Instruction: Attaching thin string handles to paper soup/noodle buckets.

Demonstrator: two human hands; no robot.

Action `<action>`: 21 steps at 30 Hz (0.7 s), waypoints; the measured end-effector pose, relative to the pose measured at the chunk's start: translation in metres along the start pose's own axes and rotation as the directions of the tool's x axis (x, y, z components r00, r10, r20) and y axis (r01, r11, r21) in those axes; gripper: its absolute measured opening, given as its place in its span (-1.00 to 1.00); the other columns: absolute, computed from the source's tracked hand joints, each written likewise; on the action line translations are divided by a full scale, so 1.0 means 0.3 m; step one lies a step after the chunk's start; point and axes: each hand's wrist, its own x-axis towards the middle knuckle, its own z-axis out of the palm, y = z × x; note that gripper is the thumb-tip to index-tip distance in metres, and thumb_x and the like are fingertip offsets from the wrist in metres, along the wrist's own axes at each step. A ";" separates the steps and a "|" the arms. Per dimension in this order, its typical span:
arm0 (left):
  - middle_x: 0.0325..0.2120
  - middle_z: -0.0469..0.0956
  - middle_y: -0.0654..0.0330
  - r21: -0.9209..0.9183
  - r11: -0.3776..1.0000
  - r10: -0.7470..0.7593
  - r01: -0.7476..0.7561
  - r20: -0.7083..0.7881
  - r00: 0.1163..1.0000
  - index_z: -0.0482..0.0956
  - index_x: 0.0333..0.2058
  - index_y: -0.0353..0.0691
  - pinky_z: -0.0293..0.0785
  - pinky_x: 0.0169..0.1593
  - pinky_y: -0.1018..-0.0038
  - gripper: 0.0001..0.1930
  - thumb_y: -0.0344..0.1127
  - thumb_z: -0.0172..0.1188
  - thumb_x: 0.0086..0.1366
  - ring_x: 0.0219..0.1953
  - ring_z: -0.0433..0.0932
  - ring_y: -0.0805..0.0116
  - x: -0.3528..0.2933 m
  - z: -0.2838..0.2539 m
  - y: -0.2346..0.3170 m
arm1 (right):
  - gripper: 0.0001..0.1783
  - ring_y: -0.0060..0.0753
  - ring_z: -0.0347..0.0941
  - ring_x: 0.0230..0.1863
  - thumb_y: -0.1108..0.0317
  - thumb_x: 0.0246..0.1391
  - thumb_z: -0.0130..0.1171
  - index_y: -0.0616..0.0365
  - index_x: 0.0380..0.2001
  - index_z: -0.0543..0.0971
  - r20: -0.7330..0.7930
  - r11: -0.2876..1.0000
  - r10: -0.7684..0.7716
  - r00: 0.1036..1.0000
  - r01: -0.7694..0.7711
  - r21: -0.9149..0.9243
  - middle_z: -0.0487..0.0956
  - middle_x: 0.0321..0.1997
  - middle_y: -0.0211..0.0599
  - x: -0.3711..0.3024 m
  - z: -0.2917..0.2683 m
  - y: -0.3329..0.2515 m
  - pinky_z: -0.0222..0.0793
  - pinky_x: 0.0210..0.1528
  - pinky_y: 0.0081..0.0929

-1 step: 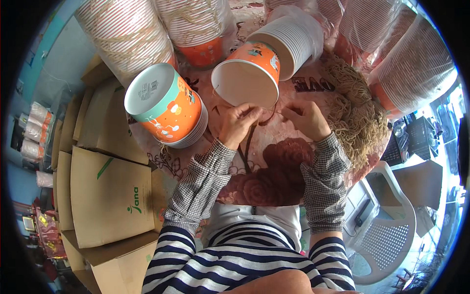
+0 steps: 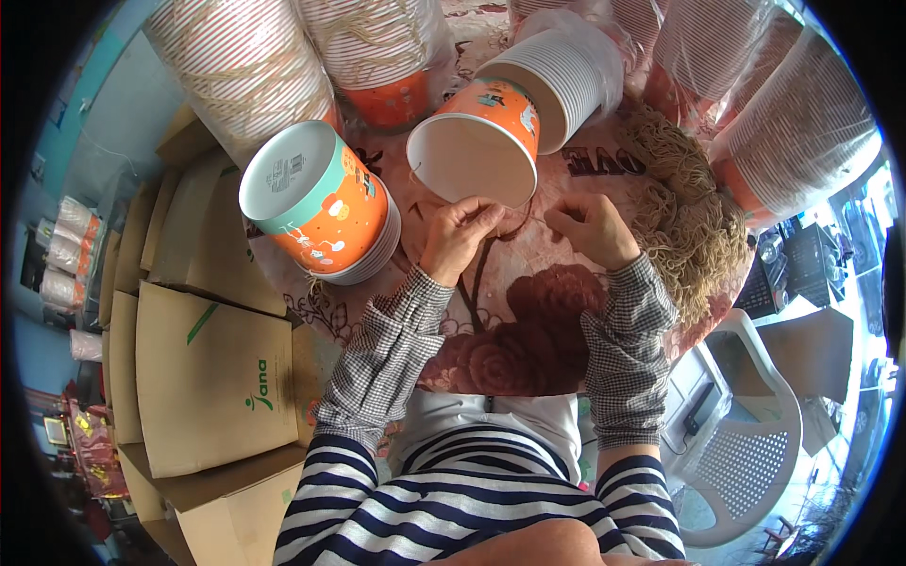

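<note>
An orange paper bucket (image 2: 510, 106) lies on its side on the table, its white open mouth facing me. A thin brown cord (image 2: 517, 223) hangs by its rim. My left hand (image 2: 458, 238) pinches this cord just below the mouth, thumb against fingers. To the right, my right hand (image 2: 596, 231) is closed, its thumb and fingertips together; whatever it holds is too small to make out. On the left, an upside-down stack of paper buckets (image 2: 335, 222) in orange and green shows a white base on top.
A heap of loose beige cords (image 2: 694, 222) lies right of my right hand. Nested white buckets (image 2: 576, 80) lie behind the orange one. Tall wrapped stacks (image 2: 241, 71) line the table's far side. Cardboard boxes (image 2: 212, 377) stand left, a white plastic chair (image 2: 755, 462) right.
My right hand has shifted slightly to the right, widening the gap from my left hand. The left hand and the buckets look unchanged.
</note>
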 end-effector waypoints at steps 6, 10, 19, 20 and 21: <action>-0.34 0.57 0.17 0.472 0.817 0.248 -0.332 0.233 0.940 0.62 -0.34 -0.34 0.48 -0.27 0.50 -0.85 -0.35 0.25 0.21 -0.31 0.56 0.40 0.003 -0.005 -0.029 | -0.78 -0.59 0.43 -0.60 0.33 0.15 0.17 0.29 -0.27 0.60 -0.056 0.973 -0.213 0.975 0.217 0.083 0.59 -0.45 -0.31 -0.001 0.024 0.029 0.34 -0.56 -0.55; -0.30 0.58 0.16 0.487 0.793 0.275 -0.366 0.250 0.928 0.62 -0.28 -0.33 0.52 -0.28 0.46 -0.85 -0.37 0.23 0.22 -0.30 0.58 0.36 -0.016 0.009 0.012 | -0.51 -0.58 0.51 -0.54 0.42 0.15 0.17 0.34 0.11 0.34 0.237 0.896 0.006 0.971 -0.110 0.430 0.59 -0.27 -0.20 -0.011 0.070 -0.080 0.44 -0.53 -0.66; -0.38 0.57 0.26 0.346 0.903 0.207 -0.255 0.170 0.964 0.60 -0.26 -0.31 0.41 -0.21 0.58 -0.77 -0.22 0.16 0.32 -0.31 0.50 0.53 -0.001 -0.020 -0.014 | -0.78 -0.69 0.42 -0.63 0.39 0.13 0.19 0.28 -0.19 0.53 0.148 0.945 0.053 0.988 -0.097 0.313 0.50 -0.60 -0.45 0.005 0.102 -0.075 0.35 -0.60 -0.69; -0.41 0.56 0.29 0.325 0.926 0.151 -0.190 0.142 0.978 0.60 -0.28 -0.30 0.38 -0.21 0.60 -0.73 -0.16 0.15 0.34 -0.31 0.48 0.56 -0.006 -0.016 -0.006 | -0.78 -0.69 0.42 -0.63 0.39 0.13 0.19 0.28 -0.19 0.53 0.145 0.945 0.054 0.988 -0.098 0.313 0.50 -0.60 -0.45 0.004 0.102 -0.069 0.35 -0.60 -0.69; -0.42 0.55 0.31 0.299 0.942 0.136 -0.152 0.074 0.988 0.59 -0.30 -0.30 0.38 -0.21 0.60 -0.68 -0.11 0.13 0.35 -0.31 0.46 0.57 -0.008 -0.018 -0.008 | -0.83 -0.72 0.38 -0.64 0.39 0.14 0.18 0.27 -0.25 0.55 0.083 0.944 0.036 0.996 -0.061 0.323 0.48 -0.62 -0.47 0.004 0.103 -0.062 0.31 -0.62 -0.71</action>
